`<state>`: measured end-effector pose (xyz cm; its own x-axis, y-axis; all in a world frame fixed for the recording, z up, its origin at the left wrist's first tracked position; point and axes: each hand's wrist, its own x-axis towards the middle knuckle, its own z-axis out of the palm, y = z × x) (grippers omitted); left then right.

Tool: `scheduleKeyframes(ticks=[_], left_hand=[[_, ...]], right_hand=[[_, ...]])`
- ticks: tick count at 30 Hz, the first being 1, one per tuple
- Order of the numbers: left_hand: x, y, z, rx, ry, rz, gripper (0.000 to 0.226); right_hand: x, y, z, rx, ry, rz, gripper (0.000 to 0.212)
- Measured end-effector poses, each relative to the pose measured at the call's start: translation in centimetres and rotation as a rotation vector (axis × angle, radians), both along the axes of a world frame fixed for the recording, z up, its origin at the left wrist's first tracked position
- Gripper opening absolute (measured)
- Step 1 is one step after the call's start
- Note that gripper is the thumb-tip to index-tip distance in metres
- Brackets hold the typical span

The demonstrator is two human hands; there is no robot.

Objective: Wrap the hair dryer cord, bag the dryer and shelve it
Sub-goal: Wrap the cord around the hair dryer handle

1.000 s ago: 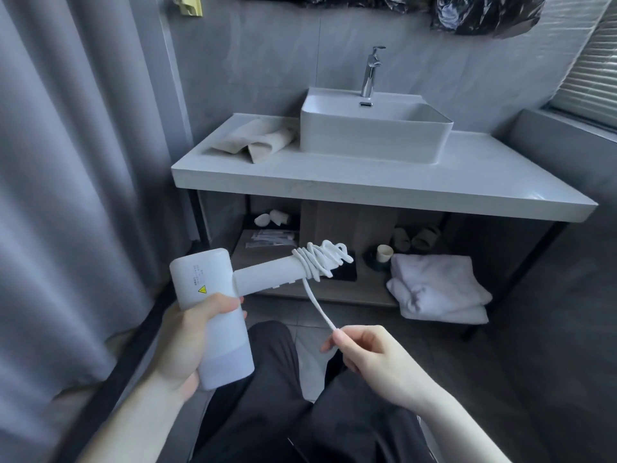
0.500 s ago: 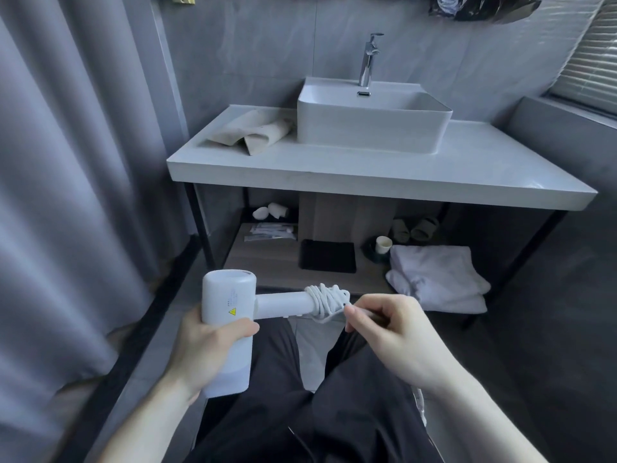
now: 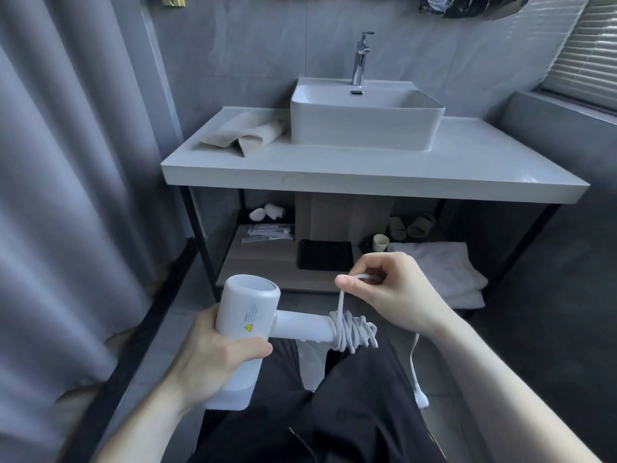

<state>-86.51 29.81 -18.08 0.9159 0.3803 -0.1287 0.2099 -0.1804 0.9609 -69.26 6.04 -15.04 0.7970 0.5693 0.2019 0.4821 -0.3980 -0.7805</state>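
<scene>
A person seated before a bathroom vanity holds a white dryer (image 3: 247,332) over dark-trousered knees (image 3: 350,412). The left hand (image 3: 213,355) grips the dryer's barrel, fingers and thumb curled round it, with the handle pointing right. The cord (image 3: 352,330) is bunched in loose coils round the end of the handle; one strand rises from the coils to the right hand (image 3: 387,289), which pinches it between thumb and curled fingers just above the handle. The rest of the cord drops behind the right wrist and ends in the plug (image 3: 421,397), hanging beside the right knee.

Beyond the hands stands the counter (image 3: 367,172), carrying a white basin (image 3: 367,121) with a chrome tap (image 3: 360,58) and a crumpled beige cloth (image 3: 247,135) at its left. Beneath it, the wooden shelf (image 3: 260,259) holds a black pouch (image 3: 324,259), sachets (image 3: 270,232), a small cup (image 3: 380,242), folded white towels (image 3: 444,272) and, at the back, a pair of slippers (image 3: 412,226). The right hand partly covers the view of the towels. A grey curtain (image 3: 66,195) fills the left side; slatted blinds (image 3: 584,51) show at upper right.
</scene>
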Motion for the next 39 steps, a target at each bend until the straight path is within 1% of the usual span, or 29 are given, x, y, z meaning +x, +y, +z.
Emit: scheduleKeyframes(ticks=[6,8,10,12,16,17,19,21,22,23,25,27,31,35,36,39], left_hand=[[-0.5,-0.2,0.6,-0.075,-0.003,-0.094,0.036],[-0.6,-0.4,1.0,-0.102,-0.029,-0.127,0.038],[-0.6,-0.7,1.4,-0.14,-0.074,-0.144,0.035],[-0.4,-0.9,1.5,-0.188,-0.106,-0.131,0.036],[-0.2,-0.3,0.9,-0.312,-0.095,-0.061,0.047],[-0.2,-0.1,0.8,-0.351,-0.087,-0.058,0.048],[-0.2,0.1,0.6,-0.434,-0.082,-0.052,0.048],[-0.2,0.3,0.4,-0.509,-0.081,-0.022,0.047],[-0.1,0.4,0.3,-0.543,-0.082,0.003,0.047],[0.0,0.5,0.3,-0.577,-0.086,0.032,0.048],[0.2,0.5,0.5,-0.616,-0.099,0.111,0.052],[0.5,0.6,0.7,-0.609,-0.109,0.197,0.052],[1.0,1.1,0.7,-0.602,-0.116,0.304,0.039],[1.2,1.7,-0.1,-0.546,-0.109,0.365,0.035],[1.2,1.8,-0.4,-0.527,-0.103,0.373,0.038],[1.3,2.1,-1.2,-0.434,-0.09,0.411,0.058]], right_hand=[[1.4,0.4,-2.0,0.101,0.201,0.031,0.035],[2.0,0.6,-2.8,0.142,0.237,0.024,0.04],[2.3,0.8,-3.8,0.158,0.282,-0.02,0.046],[2.4,1.1,-4.6,0.193,0.352,-0.036,0.049],[2.4,1.6,-6.6,0.216,0.486,-0.031,0.055],[2.2,1.6,-6.9,0.208,0.484,-0.035,0.053],[2.1,1.2,-8.5,0.137,0.42,-0.096,0.04],[1.1,1.1,-8.7,0.054,0.408,-0.043,0.038],[0.3,1.3,-8.4,0.054,0.406,-0.038,0.033],[-0.3,1.5,-8.2,0.075,0.421,-0.048,0.037],[-1.4,1.7,-7.7,0.072,0.432,-0.05,0.055],[-2.3,1.4,-7.4,0.03,0.373,-0.053,0.06],[-3.8,0.4,-6.6,0.0,0.259,-0.001,0.045],[-4.9,0.1,-5.2,-0.043,0.189,0.053,0.037],[-5.1,0.0,-4.8,-0.049,0.174,0.057,0.036],[-5.5,-0.3,-4.0,-0.049,0.117,0.049,0.039]])
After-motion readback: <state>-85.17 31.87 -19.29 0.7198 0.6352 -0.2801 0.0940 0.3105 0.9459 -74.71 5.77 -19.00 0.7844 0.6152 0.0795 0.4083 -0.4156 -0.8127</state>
